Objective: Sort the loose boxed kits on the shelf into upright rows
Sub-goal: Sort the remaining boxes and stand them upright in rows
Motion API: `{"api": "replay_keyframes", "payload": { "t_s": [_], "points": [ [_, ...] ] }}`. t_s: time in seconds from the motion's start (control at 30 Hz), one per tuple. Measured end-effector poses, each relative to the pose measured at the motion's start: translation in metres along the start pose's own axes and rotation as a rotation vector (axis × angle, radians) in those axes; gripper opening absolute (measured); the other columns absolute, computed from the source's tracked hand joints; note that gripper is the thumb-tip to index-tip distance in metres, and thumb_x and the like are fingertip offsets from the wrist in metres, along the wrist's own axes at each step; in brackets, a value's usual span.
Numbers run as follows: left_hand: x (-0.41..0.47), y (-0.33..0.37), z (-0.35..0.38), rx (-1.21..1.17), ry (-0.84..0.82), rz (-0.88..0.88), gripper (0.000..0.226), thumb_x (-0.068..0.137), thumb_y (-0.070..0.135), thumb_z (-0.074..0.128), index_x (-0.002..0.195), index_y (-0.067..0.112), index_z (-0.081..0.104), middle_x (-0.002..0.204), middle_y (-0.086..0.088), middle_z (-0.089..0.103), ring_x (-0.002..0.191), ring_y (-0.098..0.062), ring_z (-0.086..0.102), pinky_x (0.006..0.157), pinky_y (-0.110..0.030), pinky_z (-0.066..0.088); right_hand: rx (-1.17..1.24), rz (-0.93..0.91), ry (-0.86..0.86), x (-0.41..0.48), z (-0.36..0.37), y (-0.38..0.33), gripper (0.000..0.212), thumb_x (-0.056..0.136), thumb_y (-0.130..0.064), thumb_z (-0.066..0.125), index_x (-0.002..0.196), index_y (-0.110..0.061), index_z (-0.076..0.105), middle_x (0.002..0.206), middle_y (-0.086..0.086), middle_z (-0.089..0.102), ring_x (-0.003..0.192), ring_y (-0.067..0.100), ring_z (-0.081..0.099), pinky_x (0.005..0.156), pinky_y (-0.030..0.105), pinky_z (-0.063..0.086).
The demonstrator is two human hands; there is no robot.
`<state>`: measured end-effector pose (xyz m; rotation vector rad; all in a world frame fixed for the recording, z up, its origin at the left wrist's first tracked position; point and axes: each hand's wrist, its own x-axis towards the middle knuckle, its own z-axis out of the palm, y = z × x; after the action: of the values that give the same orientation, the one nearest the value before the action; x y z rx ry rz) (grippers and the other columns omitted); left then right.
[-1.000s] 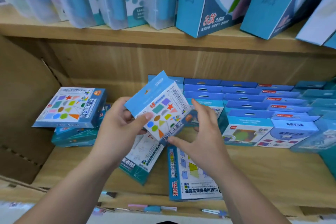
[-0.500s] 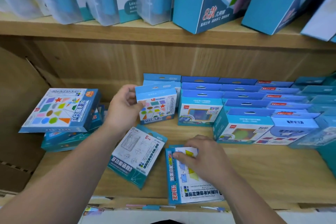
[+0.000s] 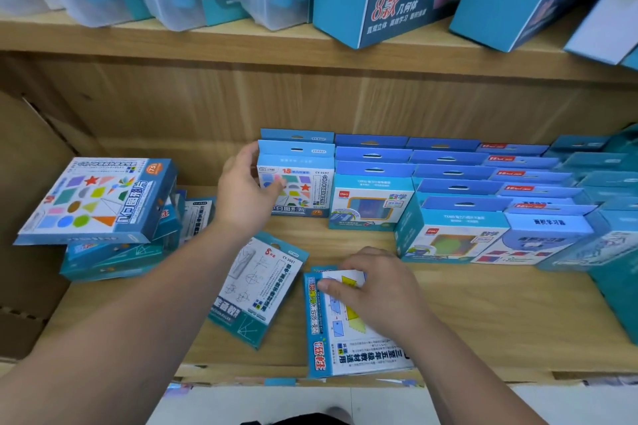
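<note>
My left hand [image 3: 245,190] grips a blue shapes kit [image 3: 299,187] by its left side, thumb on the front face. The kit stands upright at the left end of the upright rows [image 3: 448,179], in front of another like it. My right hand [image 3: 378,290] lies on a flat kit with yellow shapes [image 3: 348,345] at the shelf's front edge. Its thumb presses the face and its fingers curl over the far edge. Between my arms, a white-and-teal drawing kit [image 3: 260,290] lies flat and tilted.
A loose pile of kits [image 3: 96,203] leans at the left against a cardboard side wall [image 3: 24,183]. The upper shelf board [image 3: 207,41] carries large blue boxes and clear cases. Bare wood [image 3: 500,314] shows at the front right.
My left hand carried the shapes kit back and stood it upright at the left of the rows. My right hand let go of it and dropped onto the flat kit at the front.
</note>
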<state>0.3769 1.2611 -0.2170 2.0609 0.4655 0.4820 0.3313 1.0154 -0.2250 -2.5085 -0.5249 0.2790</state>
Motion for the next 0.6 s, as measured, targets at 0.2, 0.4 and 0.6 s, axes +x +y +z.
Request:
{"api": "replay_keyframes", "payload": {
  "t_s": [0.2,0.4,0.6],
  "points": [
    [-0.04,-0.005,-0.024,0.179,-0.163,-0.125,0.082,0.087,0.034,0.074,0.153,0.031,0.025,0.147,0.003,0.045,0.133,-0.017,0.045,0.106,-0.047,0.046,-0.141,-0.076,-0.013,0.002,-0.004,-0.004,0.069,0.072,-0.086,0.037,0.103,-0.033,0.07,0.098,-0.013,0.067,0.099,0.01,0.057,0.084,0.033,0.049],
    [-0.104,-0.021,-0.049,0.65,-0.554,-0.006,0.089,0.068,0.082,0.052,0.148,0.052,0.028,0.163,0.012,0.017,0.146,-0.026,0.023,0.119,-0.042,0.026,-0.31,-0.125,-0.099,0.01,-0.002,-0.009,0.071,0.078,-0.086,0.025,0.102,-0.033,0.066,0.096,-0.012,0.063,0.098,0.012,0.057,0.077,0.034,0.051],
    [-0.13,-0.028,-0.061,0.681,-0.43,-0.073,0.086,0.07,0.08,0.059,0.146,0.046,0.036,0.161,0.008,0.02,0.144,-0.023,0.027,0.118,-0.038,0.029,-0.225,-0.076,-0.077,0.012,0.003,-0.013,0.064,0.085,-0.081,0.039,0.109,-0.03,0.07,0.111,-0.012,0.068,0.106,0.013,0.061,0.08,0.035,0.054]
  ]
}}
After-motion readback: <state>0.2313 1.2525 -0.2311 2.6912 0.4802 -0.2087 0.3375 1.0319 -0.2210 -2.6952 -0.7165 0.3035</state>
